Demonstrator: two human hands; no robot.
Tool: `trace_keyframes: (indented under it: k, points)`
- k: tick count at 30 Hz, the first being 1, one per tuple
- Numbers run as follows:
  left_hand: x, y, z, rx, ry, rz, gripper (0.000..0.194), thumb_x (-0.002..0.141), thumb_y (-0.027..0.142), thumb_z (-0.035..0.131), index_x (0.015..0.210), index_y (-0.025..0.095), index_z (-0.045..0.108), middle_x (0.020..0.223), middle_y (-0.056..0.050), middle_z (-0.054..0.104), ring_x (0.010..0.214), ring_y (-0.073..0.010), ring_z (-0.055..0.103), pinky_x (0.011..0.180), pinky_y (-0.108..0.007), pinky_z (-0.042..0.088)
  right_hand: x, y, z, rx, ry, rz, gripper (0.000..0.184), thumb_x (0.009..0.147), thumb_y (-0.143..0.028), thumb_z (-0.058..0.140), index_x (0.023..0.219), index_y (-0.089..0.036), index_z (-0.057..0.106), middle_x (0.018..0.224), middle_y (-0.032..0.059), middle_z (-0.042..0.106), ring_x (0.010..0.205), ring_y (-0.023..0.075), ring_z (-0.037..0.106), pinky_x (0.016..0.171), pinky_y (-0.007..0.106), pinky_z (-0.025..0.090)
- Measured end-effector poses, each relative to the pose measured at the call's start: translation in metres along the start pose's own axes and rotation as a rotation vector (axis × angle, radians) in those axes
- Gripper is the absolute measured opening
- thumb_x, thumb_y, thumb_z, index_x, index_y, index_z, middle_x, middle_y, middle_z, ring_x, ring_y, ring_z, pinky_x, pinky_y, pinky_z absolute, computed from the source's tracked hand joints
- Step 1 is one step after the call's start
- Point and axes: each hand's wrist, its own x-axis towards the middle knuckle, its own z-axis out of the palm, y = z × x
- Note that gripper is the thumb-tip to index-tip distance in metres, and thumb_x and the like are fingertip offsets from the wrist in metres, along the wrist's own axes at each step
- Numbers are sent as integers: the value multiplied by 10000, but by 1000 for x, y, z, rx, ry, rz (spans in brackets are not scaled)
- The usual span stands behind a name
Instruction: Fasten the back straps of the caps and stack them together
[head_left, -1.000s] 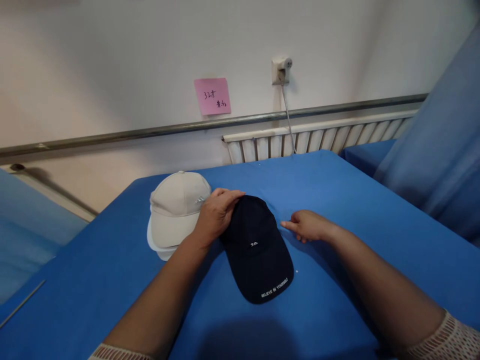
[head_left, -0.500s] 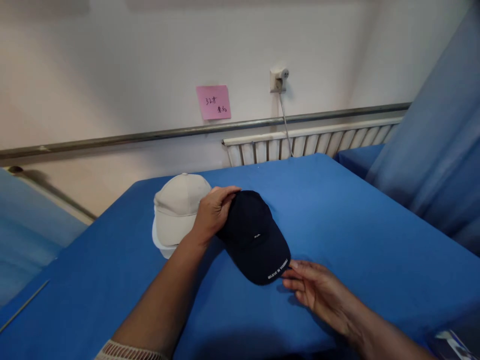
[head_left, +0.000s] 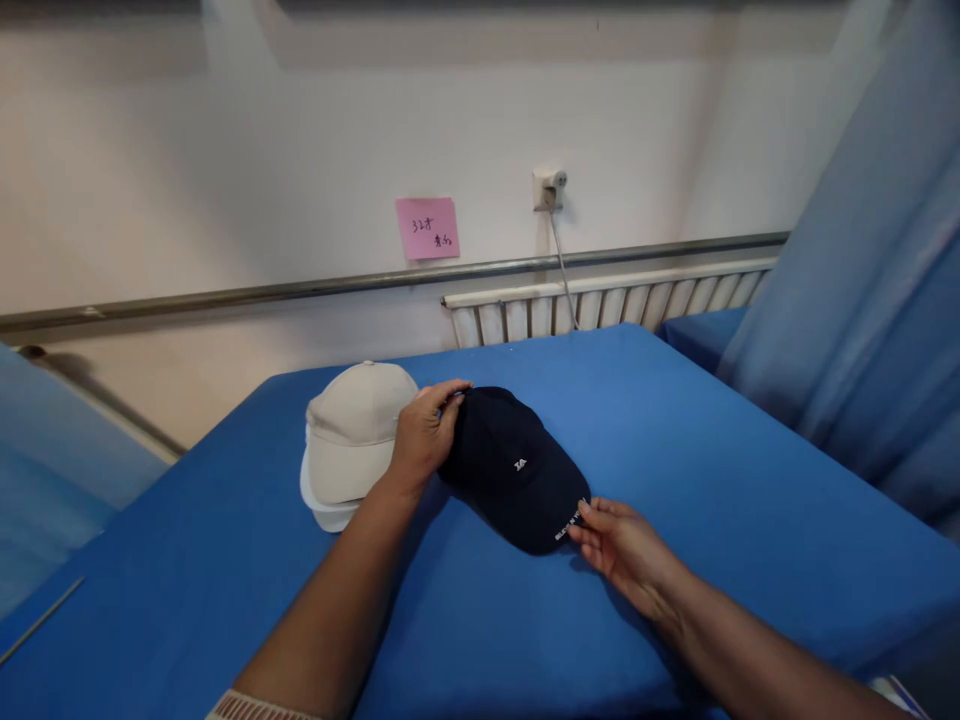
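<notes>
Between my hands is a navy baseball cap [head_left: 510,455], with a small white mark on its front and white lettering along the brim. My left hand [head_left: 427,430] grips the cap's back left edge, fingers closed on the fabric. With thumb and fingers, my right hand [head_left: 619,550] pinches the brim's tip at the lettering. Just left of my left hand, a beige baseball cap [head_left: 352,425] rests over a white cap [head_left: 330,515], of which only the lower edge shows. My left wrist partly covers both.
A blue sheet [head_left: 480,620] covers the bed. Behind it are a white radiator [head_left: 585,308], a metal rail [head_left: 300,290], a plugged socket [head_left: 550,190] and a pink note [head_left: 427,228]. Blue curtains [head_left: 847,280] hang at the right. A thin stick [head_left: 41,620] lies front left.
My right hand has moved slightly up and now pinches the brim over its lettering. The navy cap's brim has swung a little to the right, and its front mark shows more fully.
</notes>
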Motion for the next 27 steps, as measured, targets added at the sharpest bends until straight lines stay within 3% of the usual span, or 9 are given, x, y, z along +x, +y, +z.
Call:
trace_keyframes:
  k: [3,5,7,13,15,18,21,24,27]
  points:
    - [-5,3,9,-44,107,-83,327,883,248,526,1196,219,617,1103,-65,684,914,-178,648,837,-337,518,16,-13,-4,106,-28,-94,145,806,-145,698,776,-159,557,638,-6,618,564,90,643,493,154,521]
    - [-16,3,20,-71,103,-124,360,882,259,526,1235,212,584,1085,-69,680,868,-168,649,795,-321,529,33,-28,-10,150,-31,-157,129,823,-120,668,761,-157,562,628,-8,619,535,78,625,486,148,520]
    - [-33,-1,36,-81,9,-123,346,882,249,514,1218,202,586,1060,-68,682,844,-163,650,797,-327,533,53,-50,-17,175,-18,-227,139,850,-94,623,743,-157,560,611,-12,611,526,73,618,481,144,521]
    - [-70,-22,82,-32,-393,-21,234,828,137,510,1017,189,639,1161,-82,662,1092,-213,602,978,-412,468,119,-135,-41,221,57,-430,220,902,-58,519,709,-163,537,600,-25,586,518,65,595,481,139,514]
    - [-70,-26,86,-4,-456,-30,212,823,130,511,975,199,642,1132,-72,671,1076,-213,605,985,-425,459,141,-162,-48,240,94,-469,248,920,-67,495,694,-168,515,588,-37,564,512,54,575,490,130,507]
    - [-66,-27,85,12,-461,-55,203,826,128,505,962,205,634,1100,-62,674,1049,-205,606,981,-423,455,171,-192,-60,268,166,-504,239,928,-66,481,714,-166,514,597,-46,543,529,44,555,515,121,494]
    - [-63,-28,83,7,-475,-64,196,831,127,492,949,206,628,1081,-54,670,1033,-193,603,968,-401,457,196,-211,-73,273,247,-493,62,928,-162,533,928,-152,594,837,11,635,708,89,612,637,214,543]
    - [-62,-29,83,3,-490,-81,195,840,137,476,945,208,624,1047,-46,669,1007,-184,603,941,-378,467,214,-222,-83,260,329,-458,326,916,-332,570,1193,-161,558,1180,88,591,986,202,613,825,403,538]
    - [-60,-30,83,-4,-496,-93,197,842,147,468,946,210,623,1033,-43,667,1000,-182,600,940,-375,465,224,-224,-88,242,410,-440,359,913,-348,572,1222,-166,545,1222,95,572,1032,222,599,859,434,523]
